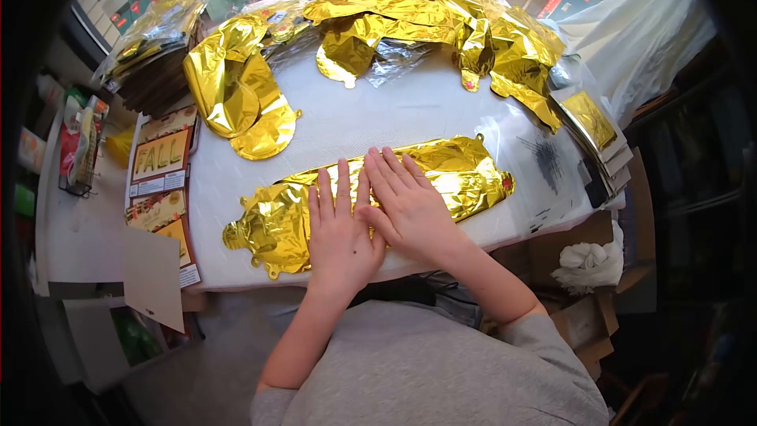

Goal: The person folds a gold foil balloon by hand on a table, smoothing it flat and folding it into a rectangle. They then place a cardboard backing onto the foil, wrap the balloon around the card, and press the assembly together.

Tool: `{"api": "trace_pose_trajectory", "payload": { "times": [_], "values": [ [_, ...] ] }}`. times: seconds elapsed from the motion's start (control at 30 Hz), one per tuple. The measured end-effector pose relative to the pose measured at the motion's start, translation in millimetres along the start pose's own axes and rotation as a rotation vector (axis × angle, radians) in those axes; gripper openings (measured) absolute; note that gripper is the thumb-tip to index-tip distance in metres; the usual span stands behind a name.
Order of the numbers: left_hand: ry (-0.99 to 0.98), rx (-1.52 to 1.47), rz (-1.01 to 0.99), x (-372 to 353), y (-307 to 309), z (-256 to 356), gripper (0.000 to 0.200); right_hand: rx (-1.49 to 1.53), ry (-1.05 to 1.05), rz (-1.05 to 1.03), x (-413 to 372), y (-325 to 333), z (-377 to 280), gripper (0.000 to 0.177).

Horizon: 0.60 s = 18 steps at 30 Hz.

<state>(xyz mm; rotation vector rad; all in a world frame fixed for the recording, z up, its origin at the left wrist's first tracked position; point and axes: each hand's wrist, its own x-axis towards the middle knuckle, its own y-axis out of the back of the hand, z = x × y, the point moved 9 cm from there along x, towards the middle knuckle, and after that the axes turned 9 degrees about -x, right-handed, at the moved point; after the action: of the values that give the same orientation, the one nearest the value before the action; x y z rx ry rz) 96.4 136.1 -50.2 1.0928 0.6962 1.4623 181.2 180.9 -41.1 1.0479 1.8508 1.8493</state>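
Note:
A flat gold foil balloon (284, 217) lies lengthwise across the near part of the white padded table (347, 114). My left hand (341, 233) rests palm down on its middle, fingers stretched out and pointing away from me. Beside it, my right hand (408, 207) is also flat on the foil, with its thumb lapping the edge of my left hand. Neither hand grips anything. Small tabs stick out along the balloon's edges, and a red mark shows at its right tip. Both palms and the foil beneath them are hidden.
More gold foil balloons (236, 83) and a large crumpled heap (426, 20) lie at the back. Printed "FALL" packets (162, 156) line the left edge, near a stack of bagged packets (162, 51). Clear plastic sheeting (544, 166) and cards (599, 130) lie at the right.

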Motion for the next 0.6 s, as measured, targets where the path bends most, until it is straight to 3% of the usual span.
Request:
{"api": "trace_pose_trajectory", "payload": {
  "times": [0.33,0.47,0.6],
  "values": [
    [0.004,-0.081,0.021,-1.2,1.7,0.7,0.073,-0.109,-0.296,-0.001,-37.3,13.0,77.3,0.068],
    [0.003,-0.070,0.030,-0.5,3.9,1.1,0.072,-0.137,-0.270,0.039,-30.4,21.9,64.1,0.067],
    [-0.005,-0.078,0.049,-2.3,3.2,0.3,0.072,-0.115,-0.114,-0.074,-22.4,15.5,35.2,0.064]
  ]
}}
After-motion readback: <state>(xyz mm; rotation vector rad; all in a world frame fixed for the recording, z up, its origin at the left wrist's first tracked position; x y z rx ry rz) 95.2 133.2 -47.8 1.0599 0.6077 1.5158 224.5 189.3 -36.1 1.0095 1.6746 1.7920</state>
